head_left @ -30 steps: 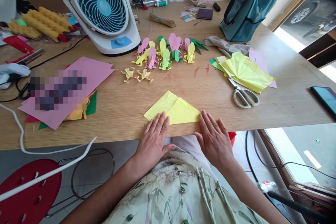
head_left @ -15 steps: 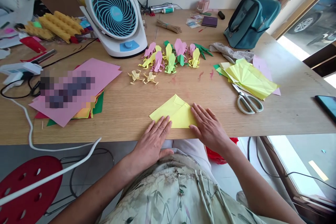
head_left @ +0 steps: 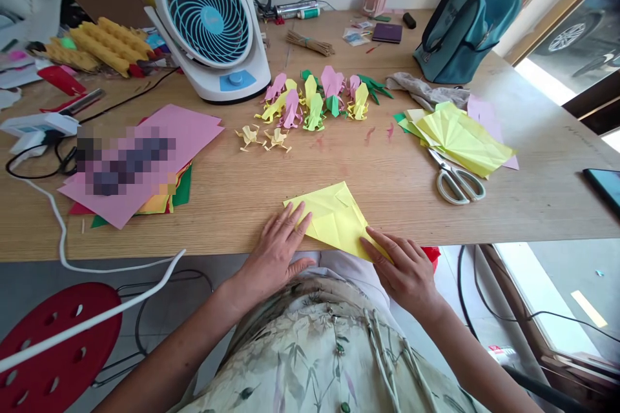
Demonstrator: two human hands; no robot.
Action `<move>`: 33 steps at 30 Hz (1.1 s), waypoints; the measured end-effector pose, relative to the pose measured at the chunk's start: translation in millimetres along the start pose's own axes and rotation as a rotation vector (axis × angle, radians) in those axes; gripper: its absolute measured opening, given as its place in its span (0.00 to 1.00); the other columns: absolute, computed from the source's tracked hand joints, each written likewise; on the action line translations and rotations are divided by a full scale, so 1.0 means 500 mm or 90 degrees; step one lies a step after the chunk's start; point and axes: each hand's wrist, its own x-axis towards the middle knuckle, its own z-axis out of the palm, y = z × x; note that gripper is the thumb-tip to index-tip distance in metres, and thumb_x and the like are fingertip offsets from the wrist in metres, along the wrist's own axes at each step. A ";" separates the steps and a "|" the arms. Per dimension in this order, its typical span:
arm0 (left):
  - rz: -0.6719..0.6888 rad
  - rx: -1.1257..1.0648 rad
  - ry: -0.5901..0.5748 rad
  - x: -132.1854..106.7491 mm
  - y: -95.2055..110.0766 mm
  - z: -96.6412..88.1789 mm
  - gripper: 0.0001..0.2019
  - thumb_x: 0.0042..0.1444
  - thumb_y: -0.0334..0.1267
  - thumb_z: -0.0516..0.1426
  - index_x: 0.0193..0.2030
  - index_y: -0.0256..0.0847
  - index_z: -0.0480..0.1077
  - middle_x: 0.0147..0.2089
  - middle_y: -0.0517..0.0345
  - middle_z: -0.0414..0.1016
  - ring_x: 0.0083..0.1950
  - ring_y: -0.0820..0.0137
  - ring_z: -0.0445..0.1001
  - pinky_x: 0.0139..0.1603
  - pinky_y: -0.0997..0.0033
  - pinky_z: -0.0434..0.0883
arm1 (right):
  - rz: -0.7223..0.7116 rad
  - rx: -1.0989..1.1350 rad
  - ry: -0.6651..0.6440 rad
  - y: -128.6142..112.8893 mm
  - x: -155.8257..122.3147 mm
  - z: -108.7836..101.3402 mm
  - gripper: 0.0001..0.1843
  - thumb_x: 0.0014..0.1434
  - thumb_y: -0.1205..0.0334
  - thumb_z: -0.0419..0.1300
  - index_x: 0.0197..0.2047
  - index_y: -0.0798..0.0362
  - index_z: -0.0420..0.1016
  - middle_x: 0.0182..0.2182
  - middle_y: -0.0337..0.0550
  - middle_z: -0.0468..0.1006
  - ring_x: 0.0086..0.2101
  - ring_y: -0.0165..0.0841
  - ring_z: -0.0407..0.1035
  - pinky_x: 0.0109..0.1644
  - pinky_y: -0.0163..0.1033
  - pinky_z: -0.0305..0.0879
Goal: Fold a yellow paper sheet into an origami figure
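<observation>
A folded sheet of yellow paper (head_left: 336, 213) lies at the table's front edge, turned at an angle, with its near right corner reaching past the edge. My left hand (head_left: 281, 242) rests flat on the paper's left corner, fingers stretched out and thumb apart. At the right corner, my right hand (head_left: 404, 264) has its fingers over the paper and grips it; the thumb is hidden. Beyond the paper stand several folded paper figures, among them a pink one (head_left: 291, 110), a light green one (head_left: 314, 113) and two small cream ones, one of them a frog-like shape (head_left: 248, 136).
Scissors (head_left: 458, 182) lie to the right beside creased yellow paper (head_left: 465, 139). Pink sheets (head_left: 179, 132) are stacked at left. A white fan (head_left: 235, 80) stands behind them, a teal bag (head_left: 450, 45) at the back right, and a phone (head_left: 603, 187) at the right edge.
The yellow paper has turned clockwise, its right corner drawn toward me over the table edge. My right hand has gone from lying flat to gripping that corner; the left stays on the left side.
</observation>
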 end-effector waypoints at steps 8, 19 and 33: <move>-0.334 -0.530 0.172 0.021 0.021 -0.035 0.25 0.65 0.54 0.53 0.61 0.41 0.56 0.47 0.49 0.73 0.40 0.65 0.79 0.34 0.68 0.78 | 0.084 0.045 0.174 -0.029 0.030 -0.005 0.39 0.63 0.73 0.58 0.73 0.40 0.55 0.61 0.53 0.74 0.43 0.40 0.78 0.40 0.43 0.74; -0.270 -0.760 0.312 0.127 -0.035 -0.028 0.22 0.55 0.41 0.64 0.55 0.42 0.66 0.47 0.56 0.73 0.43 0.70 0.73 0.41 0.75 0.72 | 0.230 0.523 0.043 -0.046 0.073 -0.015 0.45 0.64 0.54 0.62 0.76 0.39 0.41 0.75 0.54 0.43 0.66 0.50 0.58 0.60 0.56 0.70; -0.140 -0.695 0.378 0.241 -0.093 -0.121 0.24 0.52 0.38 0.66 0.55 0.41 0.67 0.51 0.52 0.75 0.45 0.68 0.76 0.43 0.72 0.74 | 0.502 1.036 0.016 0.064 0.345 -0.001 0.17 0.49 0.48 0.73 0.39 0.49 0.84 0.36 0.42 0.85 0.36 0.34 0.76 0.41 0.36 0.70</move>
